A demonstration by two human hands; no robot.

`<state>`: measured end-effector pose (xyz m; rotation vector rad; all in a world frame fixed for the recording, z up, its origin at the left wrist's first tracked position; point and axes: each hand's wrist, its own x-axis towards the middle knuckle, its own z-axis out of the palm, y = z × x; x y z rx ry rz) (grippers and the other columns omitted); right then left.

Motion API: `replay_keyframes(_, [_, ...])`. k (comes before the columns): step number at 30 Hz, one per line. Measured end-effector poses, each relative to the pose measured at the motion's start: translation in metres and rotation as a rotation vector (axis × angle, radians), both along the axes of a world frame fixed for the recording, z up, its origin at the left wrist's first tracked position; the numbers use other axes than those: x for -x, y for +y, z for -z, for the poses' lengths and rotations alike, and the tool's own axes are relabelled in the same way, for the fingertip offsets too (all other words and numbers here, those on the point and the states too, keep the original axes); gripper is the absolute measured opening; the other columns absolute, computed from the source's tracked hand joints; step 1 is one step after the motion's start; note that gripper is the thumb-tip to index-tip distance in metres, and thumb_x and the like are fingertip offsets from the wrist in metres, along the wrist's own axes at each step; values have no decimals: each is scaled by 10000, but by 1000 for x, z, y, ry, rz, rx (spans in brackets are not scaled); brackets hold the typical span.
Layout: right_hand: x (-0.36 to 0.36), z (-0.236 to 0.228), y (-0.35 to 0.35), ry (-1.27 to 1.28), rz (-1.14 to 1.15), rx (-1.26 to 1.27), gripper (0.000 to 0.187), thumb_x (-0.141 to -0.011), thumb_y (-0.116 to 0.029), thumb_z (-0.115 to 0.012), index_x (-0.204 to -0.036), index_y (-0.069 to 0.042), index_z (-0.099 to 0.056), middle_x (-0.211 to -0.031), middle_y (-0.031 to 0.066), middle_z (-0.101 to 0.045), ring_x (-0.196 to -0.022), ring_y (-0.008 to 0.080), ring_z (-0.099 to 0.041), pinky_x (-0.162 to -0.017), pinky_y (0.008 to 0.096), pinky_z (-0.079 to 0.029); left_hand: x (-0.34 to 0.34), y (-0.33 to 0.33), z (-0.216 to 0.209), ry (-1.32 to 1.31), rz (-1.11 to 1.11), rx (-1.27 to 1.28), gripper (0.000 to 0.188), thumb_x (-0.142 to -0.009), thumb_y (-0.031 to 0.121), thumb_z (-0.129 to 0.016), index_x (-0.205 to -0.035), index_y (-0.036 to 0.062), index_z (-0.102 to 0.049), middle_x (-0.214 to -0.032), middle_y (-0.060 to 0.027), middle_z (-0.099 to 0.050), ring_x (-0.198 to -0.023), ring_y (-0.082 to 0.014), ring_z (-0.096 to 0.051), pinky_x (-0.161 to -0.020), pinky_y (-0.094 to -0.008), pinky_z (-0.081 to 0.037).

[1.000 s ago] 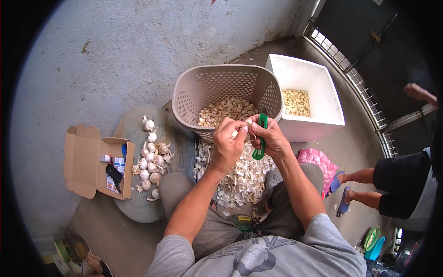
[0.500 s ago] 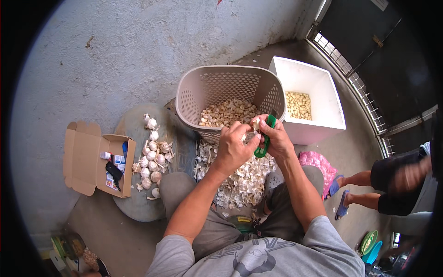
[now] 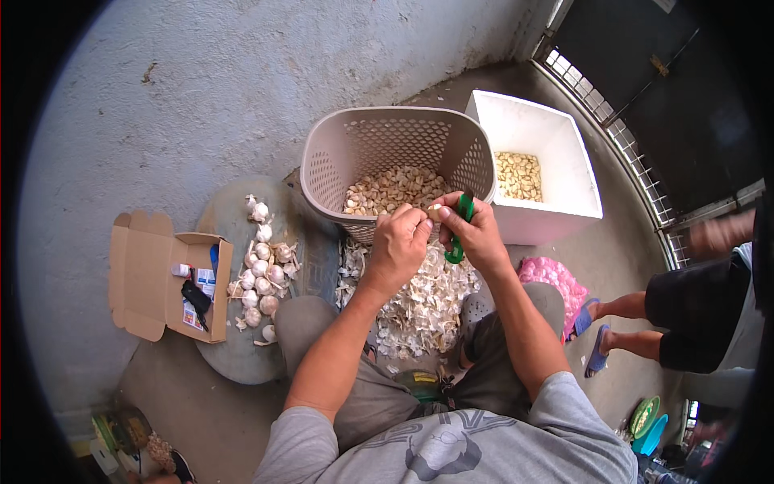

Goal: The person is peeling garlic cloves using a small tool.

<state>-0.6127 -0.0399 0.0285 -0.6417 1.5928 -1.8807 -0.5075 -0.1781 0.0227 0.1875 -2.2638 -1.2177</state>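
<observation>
My right hand (image 3: pixel 481 242) is wrapped round a green-handled cutter knife (image 3: pixel 462 229). A pale garlic clove (image 3: pixel 435 213) sits at its thumb and forefinger, between both hands. My left hand (image 3: pixel 397 250) is closed in a pinch right beside the clove; whatever its fingertips grip is hidden. Both hands are over the near rim of a taupe perforated basket (image 3: pixel 322 181) with many garlic cloves inside. Beneath them, a heap of garlic skins (image 3: pixel 427 310) covers the floor between my legs.
To the left, whole garlic bulbs (image 3: pixel 262 274) lie on a round grey surface (image 3: pixel 234 363), beside an opened cardboard box (image 3: pixel 145 274). A white foam box (image 3: pixel 556 161) holds peeled cloves. A pink bag (image 3: pixel 556 286) lies right, near another person's slippered feet (image 3: pixel 597 351).
My hands have shifted slightly left and the cutter stands more upright. The clove is now close against my left fingertips. At right, the other person's hand has moved up.
</observation>
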Motion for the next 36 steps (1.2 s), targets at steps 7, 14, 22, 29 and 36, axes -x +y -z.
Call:
replay_keyframes(7, [1, 2, 2, 69, -51, -71, 172, -997, -132, -700, -1099, 0, -659, -754, 27, -655, -588, 75, -601, -482, 248, -478, 0, -2, -8, 26, 12, 58, 146, -873, 74, -679, -804, -31, -605, -792, -158, -603, -685, -317, -603, -636, -435, -471])
replay_keyframes(14, [0, -3, 3, -170, -122, 29, 223, -972, -155, -735, -1104, 6, -653, -821, 27, -669, -643, 87, -630, -510, 248, -505, -2, 0, -2, 26, -12, -8, 128, -869, 89, -697, -840, -24, -646, -787, -136, -621, -693, -267, -624, -643, -401, -495])
replay_keyframes(22, [3, 10, 3, -345, -75, 157, 272, -955, -205, -761, -1128, -25, -655, -810, 14, -659, -609, 78, -600, -492, 225, -473, 0, 3, -2, 90, -39, -40, 167, -883, 119, -743, -975, -15, -701, -838, -112, -648, -750, -234, -630, -685, -375, -503])
replay_keyframes(29, [2, 15, 1, -367, -70, 178, 250, -947, -206, -769, -1094, -45, -647, -780, 1, -648, -582, 72, -585, -454, 218, -429, -4, 7, -5, 6, -50, 50, 179, -862, 132, -745, -996, 19, -707, -856, -98, -655, -746, -264, -617, -749, -409, -462])
replay_keyframes(36, [0, 12, 0, -347, -35, 147, 303, -935, -239, -785, -1110, -38, -642, -768, 4, -642, -530, 83, -552, -434, 231, -410, -1, 7, -4, 71, -27, 231, 78, -922, 116, -636, -870, 59, -622, -820, -81, -605, -774, -284, -601, -767, -448, -399])
